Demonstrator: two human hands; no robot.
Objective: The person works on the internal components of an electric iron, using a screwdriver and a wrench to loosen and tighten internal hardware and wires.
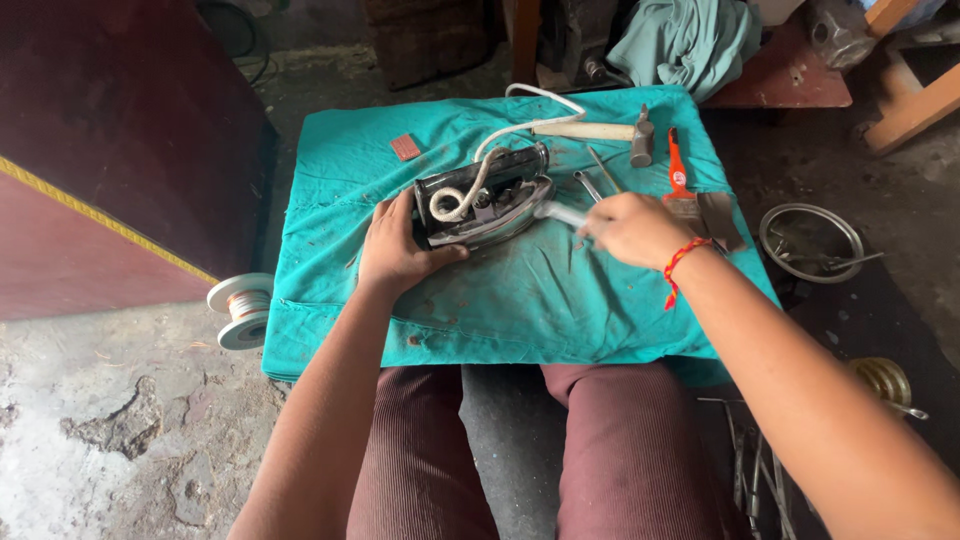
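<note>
An opened electric iron (pixel 487 197) lies on a teal cloth (pixel 520 290), its white cord (pixel 490 150) coiled inside and trailing off toward the back. My left hand (pixel 400 245) grips the iron's rear end, holding it down. My right hand (pixel 635 230), with a red thread on the wrist, holds a tool with a clear handle (pixel 562 214) that points at the iron's side; its tip is blurred.
A hammer (pixel 610 133), an orange-handled scraper (pixel 690 195), two thin metal tools (pixel 597 178) and a small brown block (pixel 405 147) lie on the cloth. A wire spool (pixel 243 310) sits at the left, a metal bowl (pixel 810 240) at the right.
</note>
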